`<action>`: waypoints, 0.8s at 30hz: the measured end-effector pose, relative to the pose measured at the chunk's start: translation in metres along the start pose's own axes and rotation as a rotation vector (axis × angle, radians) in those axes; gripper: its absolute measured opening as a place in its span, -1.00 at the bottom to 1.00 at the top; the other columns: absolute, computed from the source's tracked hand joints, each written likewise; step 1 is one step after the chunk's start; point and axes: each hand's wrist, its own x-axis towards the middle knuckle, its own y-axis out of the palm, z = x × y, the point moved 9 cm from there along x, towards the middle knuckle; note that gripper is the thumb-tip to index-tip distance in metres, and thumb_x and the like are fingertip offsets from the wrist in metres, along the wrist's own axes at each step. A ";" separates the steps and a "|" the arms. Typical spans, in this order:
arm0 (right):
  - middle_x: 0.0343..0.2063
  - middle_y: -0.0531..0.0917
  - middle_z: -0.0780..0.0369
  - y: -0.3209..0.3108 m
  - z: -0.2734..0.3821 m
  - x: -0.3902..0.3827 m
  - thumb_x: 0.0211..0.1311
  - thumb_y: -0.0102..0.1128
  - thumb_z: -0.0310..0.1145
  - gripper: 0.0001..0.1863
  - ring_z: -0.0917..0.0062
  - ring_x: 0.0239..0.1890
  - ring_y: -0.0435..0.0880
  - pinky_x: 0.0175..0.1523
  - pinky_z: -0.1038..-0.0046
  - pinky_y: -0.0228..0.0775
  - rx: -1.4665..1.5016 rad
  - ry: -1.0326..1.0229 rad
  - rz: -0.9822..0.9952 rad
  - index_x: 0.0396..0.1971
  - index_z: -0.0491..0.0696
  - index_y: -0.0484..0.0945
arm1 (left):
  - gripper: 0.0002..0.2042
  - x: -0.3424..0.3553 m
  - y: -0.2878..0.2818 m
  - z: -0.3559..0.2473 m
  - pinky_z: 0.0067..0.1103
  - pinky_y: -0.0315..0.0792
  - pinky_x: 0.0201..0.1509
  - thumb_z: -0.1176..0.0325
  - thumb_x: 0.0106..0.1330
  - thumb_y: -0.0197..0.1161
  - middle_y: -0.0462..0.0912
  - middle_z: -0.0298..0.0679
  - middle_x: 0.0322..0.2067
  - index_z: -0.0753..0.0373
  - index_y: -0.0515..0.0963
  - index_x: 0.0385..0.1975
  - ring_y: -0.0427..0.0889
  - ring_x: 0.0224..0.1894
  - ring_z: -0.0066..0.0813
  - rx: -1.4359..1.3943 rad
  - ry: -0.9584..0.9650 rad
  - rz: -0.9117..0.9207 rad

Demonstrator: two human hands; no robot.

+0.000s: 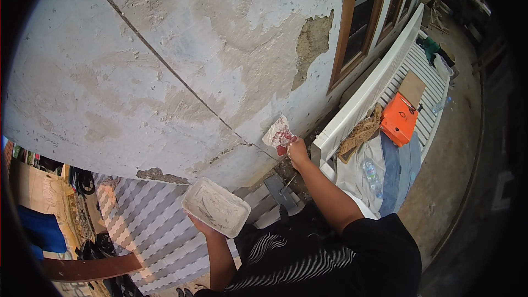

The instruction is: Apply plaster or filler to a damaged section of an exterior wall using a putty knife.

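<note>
My left hand (204,226) grips a white rectangular tray (216,207) from beneath its lower left side. Pale smears coat the inside of the tray. Out to the right, my right hand (298,154) is closed around a red putty knife (279,135) whose broad blade is caked with white paste. The blade is close to the lower part of a white wall (165,38); I cannot tell whether it touches. A long dark crack (165,61) slants down this wall toward the blade. Beige patches and a bare, flaked spot (313,44) mark its surface.
A grey flat tool (281,191) lies low between my arms. On the right, a white slatted panel (393,71) bears an orange bag (400,120), a clear bottle (372,179) and cloths. Brown-framed windows (357,22) stand beyond. Tiled floor (159,225) spreads at left.
</note>
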 end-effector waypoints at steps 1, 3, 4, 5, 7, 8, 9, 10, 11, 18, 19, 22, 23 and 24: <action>-0.37 0.65 0.22 -0.006 0.003 0.001 0.19 0.04 -0.50 -0.82 0.54 -0.37 0.61 -0.28 0.47 0.40 -0.046 -0.032 -0.076 -0.26 -0.22 0.56 | -0.35 -0.002 0.005 -0.003 -0.04 0.25 0.24 -0.23 0.33 -0.19 0.32 -0.12 0.22 0.13 0.26 0.24 0.35 0.21 0.01 -0.038 -0.017 0.031; -0.41 0.64 0.21 -0.029 -0.012 0.025 0.16 0.04 -0.50 -0.83 0.51 -0.39 0.61 -0.29 0.45 0.40 -0.083 -0.065 -0.161 -0.29 -0.20 0.57 | -0.36 -0.004 0.020 0.002 -0.04 0.24 0.25 -0.23 0.33 -0.19 0.32 -0.12 0.22 0.13 0.26 0.24 0.34 0.22 0.02 -0.083 -0.064 0.075; -0.46 0.64 0.20 -0.027 -0.006 0.027 0.13 0.04 -0.50 -0.83 0.47 -0.40 0.61 -0.29 0.43 0.39 -0.124 -0.089 -0.219 -0.32 -0.18 0.58 | -0.35 -0.007 0.025 -0.001 -0.04 0.24 0.25 -0.23 0.33 -0.18 0.32 -0.12 0.22 0.13 0.26 0.24 0.34 0.22 0.02 -0.065 -0.056 0.090; -0.46 0.64 0.20 -0.018 -0.005 0.027 0.13 0.04 -0.50 -0.83 0.47 -0.40 0.61 -0.29 0.43 0.39 -0.125 -0.088 -0.213 -0.32 -0.18 0.58 | -0.35 -0.008 0.027 -0.003 -0.04 0.24 0.25 -0.23 0.32 -0.17 0.33 -0.12 0.22 0.13 0.26 0.23 0.33 0.22 0.02 -0.048 -0.048 0.105; -0.51 0.63 0.07 0.023 -0.003 0.023 0.05 0.02 -0.51 -0.83 0.25 -0.39 0.63 -0.27 0.32 0.40 -0.396 -0.098 -0.134 -0.37 -0.16 0.58 | -0.35 -0.012 0.016 -0.006 -0.03 0.24 0.25 -0.23 0.32 -0.17 0.33 -0.12 0.21 0.13 0.27 0.23 0.34 0.21 0.02 -0.070 -0.034 0.060; -0.49 0.62 0.01 0.040 0.001 0.017 0.02 0.00 -0.52 -0.82 0.15 -0.35 0.62 -0.24 0.26 0.40 -0.492 -0.180 -0.153 -0.38 -0.16 0.57 | -0.35 -0.012 0.010 -0.004 -0.03 0.25 0.24 -0.24 0.32 -0.16 0.34 -0.11 0.21 0.14 0.27 0.23 0.34 0.21 0.02 -0.095 -0.037 0.018; -0.47 0.61 -0.04 0.055 0.000 0.007 0.00 -0.01 -0.52 -0.81 0.05 -0.32 0.61 -0.22 0.21 0.40 -0.590 -0.259 -0.168 -0.39 -0.15 0.57 | -0.35 -0.013 0.008 -0.003 -0.03 0.25 0.24 -0.24 0.32 -0.16 0.34 -0.11 0.21 0.14 0.27 0.23 0.34 0.21 0.02 -0.094 -0.040 0.017; -0.47 0.61 -0.04 0.064 -0.005 -0.005 0.00 -0.01 -0.52 -0.81 0.05 -0.32 0.61 -0.22 0.21 0.40 -0.590 -0.258 -0.165 -0.39 -0.15 0.57 | -0.35 -0.013 0.004 -0.005 -0.03 0.26 0.24 -0.24 0.32 -0.16 0.35 -0.11 0.20 0.14 0.28 0.23 0.36 0.20 0.02 -0.078 -0.032 0.001; -0.49 0.61 -0.03 0.077 -0.004 -0.021 -0.01 -0.02 -0.52 -0.80 0.11 -0.36 0.61 -0.24 0.25 0.40 -0.664 -0.308 -0.115 -0.38 -0.15 0.57 | -0.35 -0.013 0.002 -0.006 -0.03 0.27 0.23 -0.24 0.31 -0.16 0.35 -0.11 0.20 0.14 0.28 0.22 0.37 0.19 0.02 -0.062 -0.025 -0.016; -0.37 0.61 -0.08 0.030 -0.033 -0.027 0.01 0.03 -0.51 -0.72 -0.01 -0.23 0.57 -0.14 0.16 0.38 -0.497 -0.299 -0.076 -0.22 -0.15 0.55 | -0.34 -0.005 0.002 -0.008 -0.05 0.30 0.21 -0.24 0.32 -0.16 0.35 -0.12 0.20 0.14 0.28 0.23 0.40 0.16 0.00 -0.062 -0.021 -0.035; -0.37 0.61 -0.08 0.021 -0.032 -0.020 0.01 0.03 -0.51 -0.72 -0.01 -0.23 0.57 -0.14 0.16 0.38 -0.497 -0.299 -0.074 -0.22 -0.15 0.55 | -0.35 -0.007 0.002 -0.008 -0.05 0.29 0.22 -0.24 0.32 -0.16 0.35 -0.12 0.21 0.14 0.28 0.22 0.40 0.17 0.00 -0.075 -0.018 -0.057; -0.35 0.62 -0.06 -0.010 -0.005 0.004 0.03 0.06 -0.49 -0.73 0.00 -0.23 0.57 -0.14 0.17 0.39 -0.620 -0.323 -0.409 -0.21 -0.17 0.55 | -0.35 -0.011 -0.005 -0.010 -0.05 0.28 0.23 -0.24 0.32 -0.16 0.35 -0.13 0.20 0.13 0.29 0.22 0.40 0.17 0.00 -0.076 -0.012 -0.071; -0.34 0.62 -0.06 -0.006 0.001 0.015 0.03 0.07 -0.49 -0.72 -0.01 -0.23 0.57 -0.14 0.17 0.39 -0.590 -0.331 -0.381 -0.20 -0.18 0.54 | -0.36 -0.011 -0.004 -0.010 -0.05 0.28 0.23 -0.24 0.32 -0.16 0.35 -0.13 0.20 0.13 0.29 0.22 0.40 0.17 0.00 -0.064 -0.019 -0.059; -0.34 0.62 -0.06 -0.001 0.005 0.023 0.03 0.08 -0.49 -0.71 -0.01 -0.23 0.57 -0.14 0.18 0.40 -0.560 -0.339 -0.353 -0.20 -0.19 0.54 | -0.36 -0.010 -0.003 -0.009 -0.05 0.28 0.23 -0.24 0.32 -0.16 0.35 -0.13 0.20 0.13 0.29 0.22 0.40 0.17 0.00 -0.062 -0.024 -0.056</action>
